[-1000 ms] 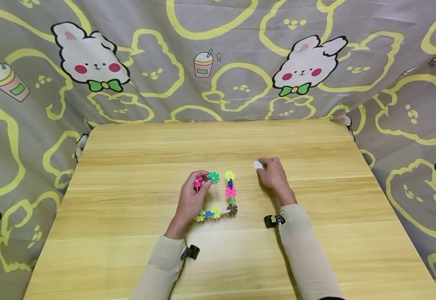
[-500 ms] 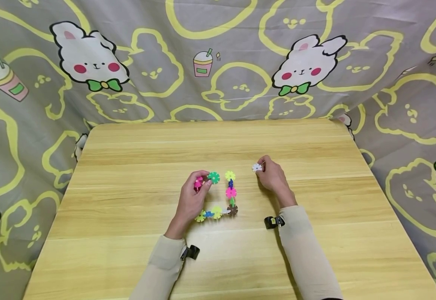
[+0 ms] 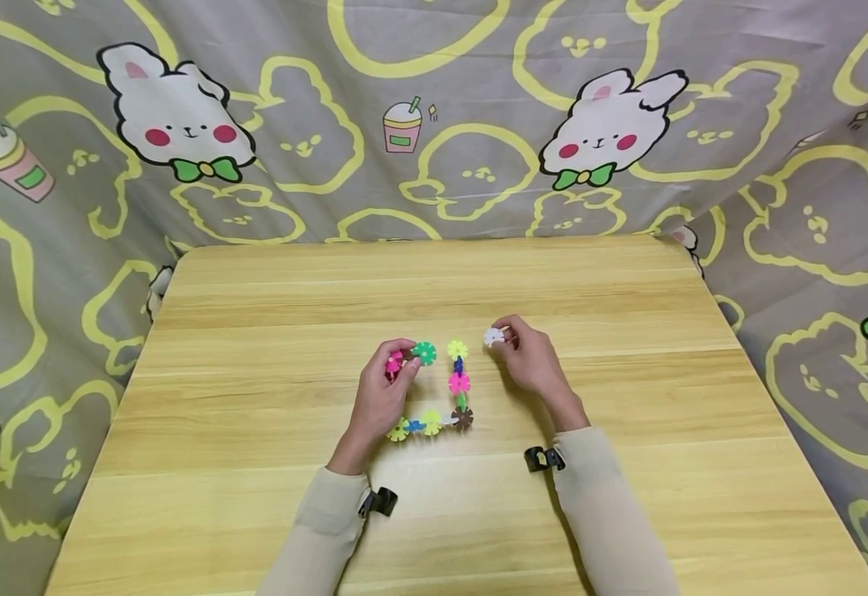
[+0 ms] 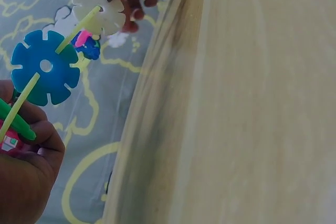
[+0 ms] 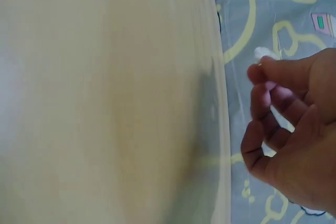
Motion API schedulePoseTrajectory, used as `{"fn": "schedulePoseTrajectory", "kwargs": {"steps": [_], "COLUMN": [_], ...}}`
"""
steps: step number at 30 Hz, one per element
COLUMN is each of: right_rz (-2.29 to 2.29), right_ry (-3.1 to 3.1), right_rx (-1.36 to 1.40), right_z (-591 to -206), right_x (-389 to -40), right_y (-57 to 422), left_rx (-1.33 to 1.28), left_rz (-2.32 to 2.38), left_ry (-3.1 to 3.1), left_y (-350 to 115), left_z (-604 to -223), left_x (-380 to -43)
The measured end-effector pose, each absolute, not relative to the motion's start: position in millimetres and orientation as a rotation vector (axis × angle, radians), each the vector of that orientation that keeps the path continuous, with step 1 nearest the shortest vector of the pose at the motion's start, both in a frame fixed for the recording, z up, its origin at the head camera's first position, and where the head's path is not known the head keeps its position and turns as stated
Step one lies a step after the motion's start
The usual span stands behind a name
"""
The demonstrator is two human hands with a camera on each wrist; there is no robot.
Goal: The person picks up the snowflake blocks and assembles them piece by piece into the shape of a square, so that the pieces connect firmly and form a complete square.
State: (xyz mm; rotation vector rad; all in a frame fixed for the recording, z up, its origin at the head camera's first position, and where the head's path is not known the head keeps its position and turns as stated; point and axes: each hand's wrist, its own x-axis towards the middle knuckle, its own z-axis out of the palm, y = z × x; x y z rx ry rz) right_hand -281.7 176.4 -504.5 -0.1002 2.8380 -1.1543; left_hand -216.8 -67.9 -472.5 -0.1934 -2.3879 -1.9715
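Observation:
My left hand (image 3: 378, 399) pinches a green snowflake disc (image 3: 425, 353) between fingers and thumb; a pink disc (image 3: 393, 362) shows within its grasp. A chain of interlocked snowflake discs bends around a brown disc (image 3: 462, 418), up to a yellow disc (image 3: 458, 350) at the far end. In the left wrist view, a blue disc (image 4: 46, 69) and a white disc (image 4: 100, 10) of the chain face the camera, joined by yellow discs seen edge-on. To the right, my right hand (image 3: 537, 364) pinches a loose white disc (image 3: 494, 337), mostly hidden by the fingertips in the right wrist view.
Both hands are over a wooden table (image 3: 665, 480), around its middle. Its far edge meets a grey patterned curtain (image 3: 479, 199), which also hangs along both sides. A black strap mount (image 3: 380, 501) sits on the left wrist, another (image 3: 544, 459) on the right.
My right hand has turned the white disc and carried it left, closer to the yellow end of the chain. The left hand and the chain have stayed put.

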Motion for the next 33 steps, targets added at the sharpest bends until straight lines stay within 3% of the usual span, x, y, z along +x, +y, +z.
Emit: {"fn": "schedulePoseTrajectory", "kwargs": {"steps": [21, 33], "right_rz": [-1.438, -1.388], "right_ry": [2.892, 2.872], "right_rx": [-0.625, -0.741], "right_z": [-483, -480], "right_x": [-260, -255], "right_y": [141, 130], "left_rx": [-0.191, -0.174], "left_rz": [-1.963, -1.971], "left_ry": [-2.369, -2.388], "left_y": [-69, -69], "left_z": [-473, -472], "left_x": [-218, -217]}}
